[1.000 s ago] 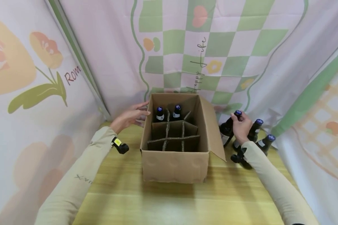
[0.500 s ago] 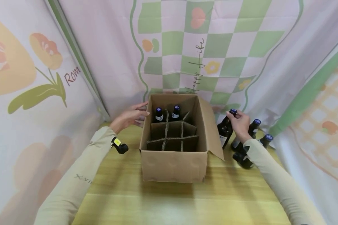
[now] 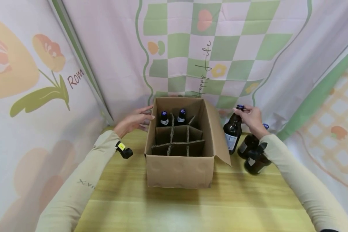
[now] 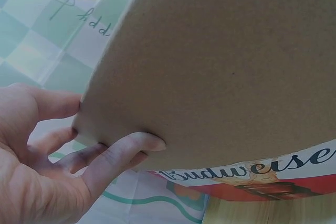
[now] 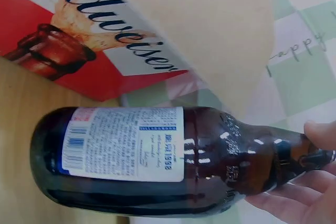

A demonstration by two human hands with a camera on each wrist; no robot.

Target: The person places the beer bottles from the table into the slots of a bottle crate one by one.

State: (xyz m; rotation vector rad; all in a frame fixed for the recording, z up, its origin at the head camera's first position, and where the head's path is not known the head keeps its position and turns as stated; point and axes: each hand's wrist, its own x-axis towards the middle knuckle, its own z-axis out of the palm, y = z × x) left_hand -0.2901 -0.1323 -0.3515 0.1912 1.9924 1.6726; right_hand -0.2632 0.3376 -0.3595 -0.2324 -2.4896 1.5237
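Note:
An open cardboard box [image 3: 179, 172] with cardboard dividers [image 3: 171, 135] stands on the table. Two dark bottles [image 3: 164, 119] with blue caps sit in its back compartments. My left hand [image 3: 134, 122] holds the box's left side near the back corner; in the left wrist view the thumb lies on the plain cardboard, other fingers along its edge. My right hand [image 3: 252, 119] grips a brown glass beer bottle [image 3: 233, 132] by the neck, beside the box's right flap [image 3: 218, 135]. The bottle leans a little, its white label [image 5: 126, 142] showing. Whether its base touches the table cannot be told.
More brown bottles [image 3: 247, 146] stand at the right, partly hidden by my right forearm. A patterned curtain [image 3: 200, 64] rises close behind the box, with others on both sides. Wooden table surface [image 3: 177, 209] lies in front of the box.
My right hand has moved upward and slightly left with the bottle's neck, drawing the bottle away from the others. The left hand and the box have stayed in place.

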